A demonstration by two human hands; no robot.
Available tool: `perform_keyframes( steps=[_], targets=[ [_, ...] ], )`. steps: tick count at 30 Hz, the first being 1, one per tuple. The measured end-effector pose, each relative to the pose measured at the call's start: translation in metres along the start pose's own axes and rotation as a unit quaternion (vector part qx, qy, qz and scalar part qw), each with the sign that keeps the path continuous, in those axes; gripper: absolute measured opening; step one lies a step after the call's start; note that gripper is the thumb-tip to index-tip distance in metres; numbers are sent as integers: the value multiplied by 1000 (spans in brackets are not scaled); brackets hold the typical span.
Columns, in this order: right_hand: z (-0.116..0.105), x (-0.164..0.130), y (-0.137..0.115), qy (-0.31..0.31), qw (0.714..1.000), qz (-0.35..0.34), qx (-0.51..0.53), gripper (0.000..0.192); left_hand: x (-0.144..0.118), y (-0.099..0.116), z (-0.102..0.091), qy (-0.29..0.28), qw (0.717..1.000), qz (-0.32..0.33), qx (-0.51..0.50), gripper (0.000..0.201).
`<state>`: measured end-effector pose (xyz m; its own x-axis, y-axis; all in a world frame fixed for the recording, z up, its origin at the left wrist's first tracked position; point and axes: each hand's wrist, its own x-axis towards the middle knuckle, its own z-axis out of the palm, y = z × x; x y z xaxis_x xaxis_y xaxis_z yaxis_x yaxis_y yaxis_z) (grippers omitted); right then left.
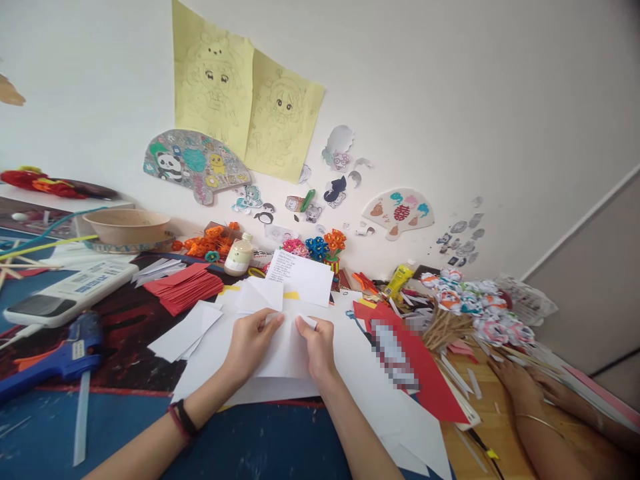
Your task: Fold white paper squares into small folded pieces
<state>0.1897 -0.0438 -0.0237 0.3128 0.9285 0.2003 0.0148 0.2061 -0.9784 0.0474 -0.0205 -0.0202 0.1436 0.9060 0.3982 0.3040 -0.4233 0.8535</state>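
Note:
My left hand [253,343] and my right hand [315,343] both pinch the top edge of a small white paper piece [287,350] near the table's middle. The fingertips meet at a fold along that edge. Under the piece lie larger white sheets [370,387] spread across the blue table [260,447]. A dark band and a red band circle my left wrist.
A stack of red paper [185,288], a blue glue gun [55,360], a white remote [65,290] and a bowl [127,225] lie left. Red card [425,373], a glue bottle [400,279], sticks [445,327] and printed cut-outs [475,300] lie right. Another person's hands [520,380] rest at right.

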Motion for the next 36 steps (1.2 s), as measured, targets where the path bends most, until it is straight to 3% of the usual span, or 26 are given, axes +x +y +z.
perform_keyframes(
  steps=[4,10,16,20,36],
  targets=[
    [-1,1,-5,-27,999,15,32,38,1,1,-2,14,1000,-1,-11,39],
    [-5,4,-13,-142,986,34,81,41,7,1,-11,20,1000,7,-3,38],
    [-6,6,-3,-80,996,10,28,39,6,-1,-8,-12,995,-39,-95,42],
    [-5,7,2,-43,999,-6,-1,41,3,-1,-5,-3,992,-43,-118,41],
    [2,2,3,-26,997,-11,68,32,-1,-3,-1,-2,992,-36,-123,39]
  ],
)
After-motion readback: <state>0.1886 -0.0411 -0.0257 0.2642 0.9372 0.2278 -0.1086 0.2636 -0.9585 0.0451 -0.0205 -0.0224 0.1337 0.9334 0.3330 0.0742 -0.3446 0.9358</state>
